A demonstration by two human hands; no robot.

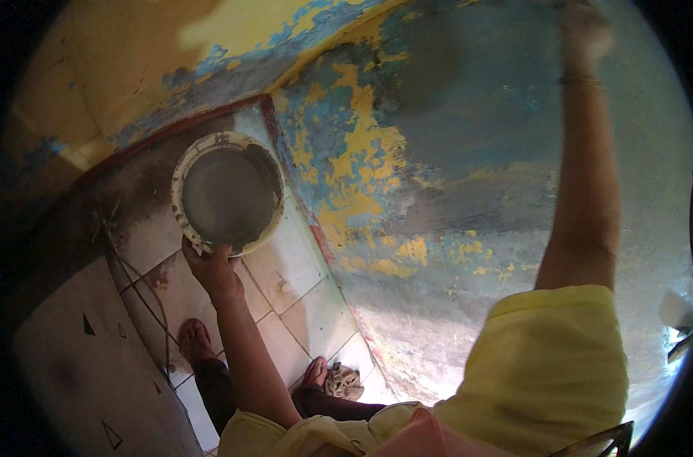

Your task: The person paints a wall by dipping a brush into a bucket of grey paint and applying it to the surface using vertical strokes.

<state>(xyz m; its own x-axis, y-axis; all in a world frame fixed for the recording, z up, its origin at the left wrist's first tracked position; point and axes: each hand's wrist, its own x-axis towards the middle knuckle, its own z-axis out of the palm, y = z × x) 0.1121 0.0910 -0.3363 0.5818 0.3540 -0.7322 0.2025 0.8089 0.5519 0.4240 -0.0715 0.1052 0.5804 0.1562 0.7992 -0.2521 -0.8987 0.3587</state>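
Observation:
My left hand (215, 271) grips the near rim of a round pale tub (179, 191), with the thumb hooked over the edge. Dark stains spot its rim, and a murky grey-brown liquid or paste (226, 188) fills the inside. Stretched far up along the wall, my right hand (587, 37) is blurred at the top of the view. Its fingers run towards the picture's edge, so whatever it may hold is hidden. Beside that arm, the wall (472, 131) is coated in smeared grey-green, with flaking yellow and blue paint (358, 160) nearer the corner.
A yellow wall (123, 74) with peeling paint meets this one at a corner. Pale floor tiles (278, 337) lie below, with a crumpled cloth (344, 381) by my foot. A light panel with triangle marks (95, 365) stands at left, a cord (161, 303) alongside it.

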